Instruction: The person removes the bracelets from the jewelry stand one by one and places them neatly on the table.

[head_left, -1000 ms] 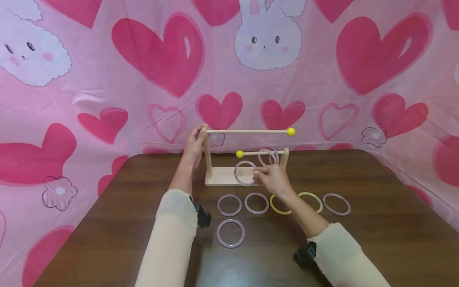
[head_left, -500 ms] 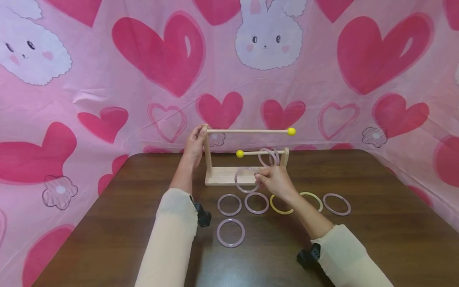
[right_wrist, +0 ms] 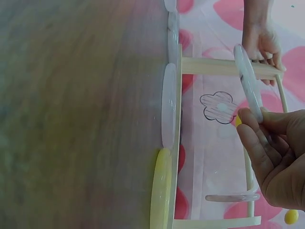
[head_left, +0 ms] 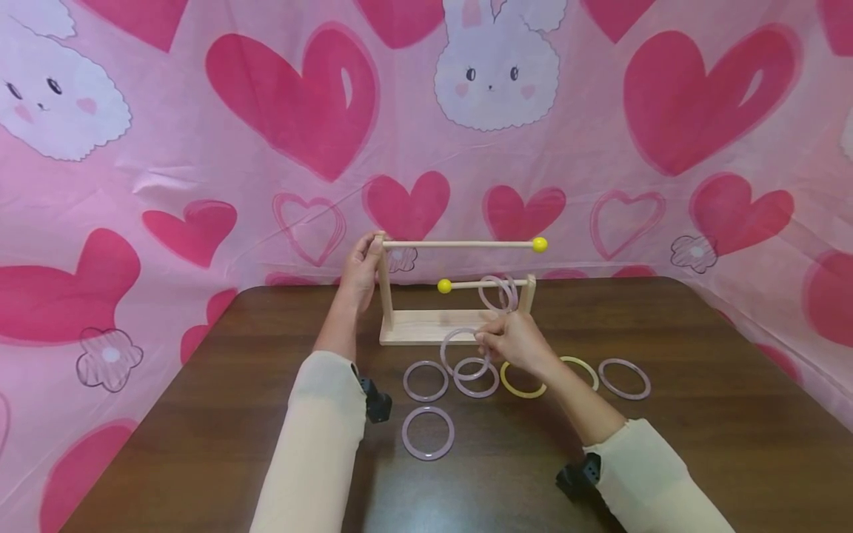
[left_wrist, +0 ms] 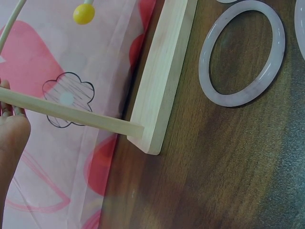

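Note:
My left hand (head_left: 360, 274) grips the top of the left post (head_left: 386, 292) of a wooden bangle stand (head_left: 420, 326). Between thumb and fingers of my right hand (head_left: 516, 342) is a pale purple bangle (right_wrist: 248, 86), held upright by its right side in front of the stand's base. In the head view it overlaps another purple bangle (head_left: 476, 395) lying on the table. Purple bangles (head_left: 481, 296) hang on the stand's lower bar, close to its right post. The upper bar (head_left: 460, 244) carries none and ends in a yellow ball (head_left: 539, 245).
A row of bangles lies before the stand: a purple one (head_left: 406, 381) at left, a yellow one (head_left: 523, 394) and another yellow one (head_left: 589, 370) partly behind my right arm, a purple one (head_left: 648, 383) at right. One more purple bangle (head_left: 429, 456) lies nearer on the brown table (head_left: 233, 414).
My right hand has lowered the purple bangle toward me, from in front of the stand's base to over the table row. The left hand has stayed on the post.

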Motion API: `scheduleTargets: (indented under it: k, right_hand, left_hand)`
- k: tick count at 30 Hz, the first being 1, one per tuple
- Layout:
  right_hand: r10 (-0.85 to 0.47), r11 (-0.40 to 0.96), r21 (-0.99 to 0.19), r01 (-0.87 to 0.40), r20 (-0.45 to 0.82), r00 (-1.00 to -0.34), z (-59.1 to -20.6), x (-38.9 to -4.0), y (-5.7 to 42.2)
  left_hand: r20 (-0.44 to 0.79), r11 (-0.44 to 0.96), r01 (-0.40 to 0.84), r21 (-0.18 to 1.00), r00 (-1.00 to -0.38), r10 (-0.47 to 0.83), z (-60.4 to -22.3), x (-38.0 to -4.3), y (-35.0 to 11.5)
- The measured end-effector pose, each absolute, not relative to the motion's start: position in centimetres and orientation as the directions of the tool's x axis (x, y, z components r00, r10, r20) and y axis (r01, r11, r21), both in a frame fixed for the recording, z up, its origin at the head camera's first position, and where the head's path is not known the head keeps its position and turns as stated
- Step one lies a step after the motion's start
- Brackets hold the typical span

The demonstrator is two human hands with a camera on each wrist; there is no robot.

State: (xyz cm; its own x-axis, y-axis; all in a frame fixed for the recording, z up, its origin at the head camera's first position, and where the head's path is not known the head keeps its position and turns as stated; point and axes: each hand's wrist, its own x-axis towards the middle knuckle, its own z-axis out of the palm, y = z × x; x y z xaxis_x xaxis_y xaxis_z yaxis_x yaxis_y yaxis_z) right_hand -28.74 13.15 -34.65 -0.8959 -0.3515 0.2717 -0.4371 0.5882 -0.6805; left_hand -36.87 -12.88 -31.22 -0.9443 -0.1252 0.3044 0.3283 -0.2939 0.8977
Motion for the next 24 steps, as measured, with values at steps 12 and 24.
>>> scheduleTargets:
  k: [12, 24]
  right_hand:
    - [-0.421, 0.581, -0.690, -0.432, 0.199, -0.885, -35.0, -29.2, 14.1]
    - [-0.576, 0.522, -0.706, -0.480, 0.123, -0.808, -35.2, -29.5, 14.7]
  left_hand:
    - [0.294, -0.300, 0.320, 0.899, -0.947, -0.129, -31.2, -36.8, -12.8]
    - [0.301, -0.274, 0.324, 0.905, -0.945, -0.125, -31.2, -36.7, -12.9]
